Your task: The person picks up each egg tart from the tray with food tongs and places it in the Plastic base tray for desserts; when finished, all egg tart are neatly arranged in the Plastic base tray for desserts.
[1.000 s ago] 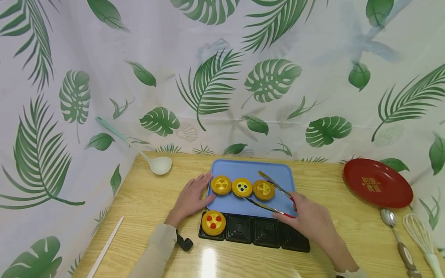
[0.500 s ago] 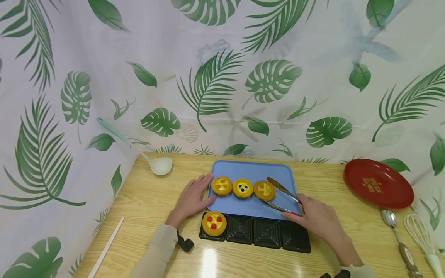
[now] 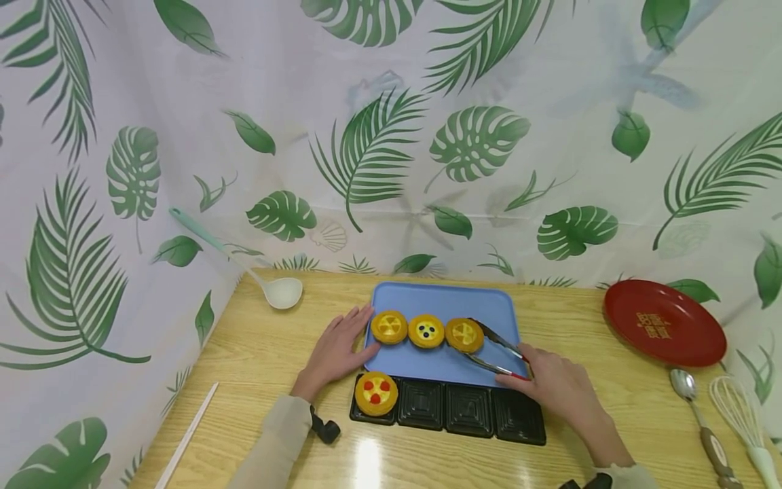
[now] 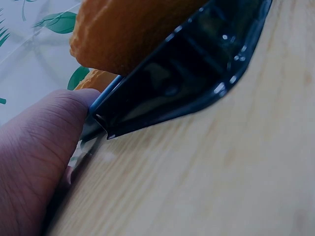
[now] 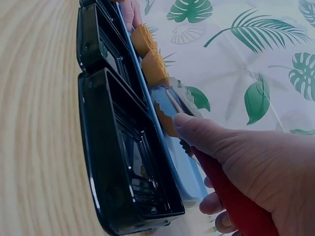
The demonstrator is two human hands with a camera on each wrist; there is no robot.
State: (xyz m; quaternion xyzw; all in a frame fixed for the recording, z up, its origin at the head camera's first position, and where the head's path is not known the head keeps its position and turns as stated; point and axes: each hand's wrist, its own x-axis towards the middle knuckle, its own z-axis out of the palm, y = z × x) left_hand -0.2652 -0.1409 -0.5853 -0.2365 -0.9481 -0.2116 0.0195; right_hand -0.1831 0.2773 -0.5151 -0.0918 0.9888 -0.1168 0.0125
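In the head view my right hand (image 3: 559, 384) grips red-handled metal tongs (image 3: 487, 365). The tongs' two arms lie on either side of the rightmost egg tart (image 3: 464, 335); whether both tips touch it I cannot tell. That tart stands in a row with a blueberry-topped tart (image 3: 426, 331) and another cross-marked tart (image 3: 389, 327) on a blue tray (image 3: 440, 299). My left hand (image 3: 336, 350) rests at the tray's left edge, its thumb (image 4: 44, 147) against the rim in the left wrist view. A tart with red toppings (image 3: 376, 394) sits in the leftmost compartment of a black tray (image 3: 469, 409).
A white ladle (image 3: 283, 293) leans against the cloth wall at the left. Nearer lies a white stick (image 3: 186, 435). To the right are a red plate (image 3: 664, 322), a spoon (image 3: 699, 414) and a whisk (image 3: 742, 421). The black tray adjoins the blue tray's near edge.
My right hand has drawn the tongs to the right, from between the middle and right tarts to around the right one. Their arms now stand slightly closer together. My left hand stays put.
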